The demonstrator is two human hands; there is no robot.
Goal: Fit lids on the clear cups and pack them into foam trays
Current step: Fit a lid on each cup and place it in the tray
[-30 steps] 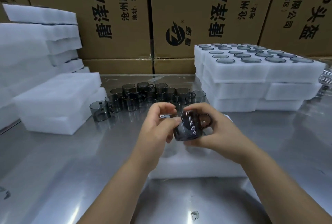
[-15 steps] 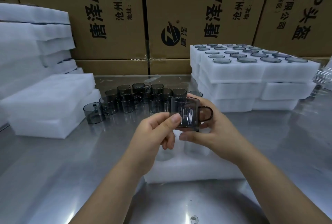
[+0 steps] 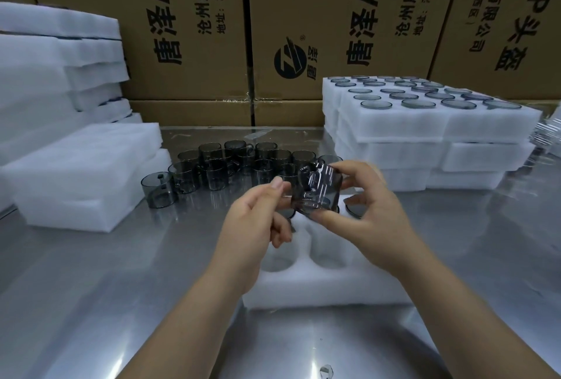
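Note:
A smoky clear cup with a handle is held tilted above a white foam tray that has round pockets. My right hand grips the cup from the right, thumb under it. My left hand touches its left side with thumb and forefinger. Several more clear cups stand in a cluster on the steel table behind my hands. Dark round shapes lie in the tray's far pockets, partly hidden by my hands.
Stacked foam trays filled with lidded cups stand at the right. Plain foam trays are piled at the left. Cardboard boxes line the back of the steel table.
The cup has turned in my hands: its handle, which pointed right, now faces the upper left, and the cup tilts. Both hands stay over the tray.

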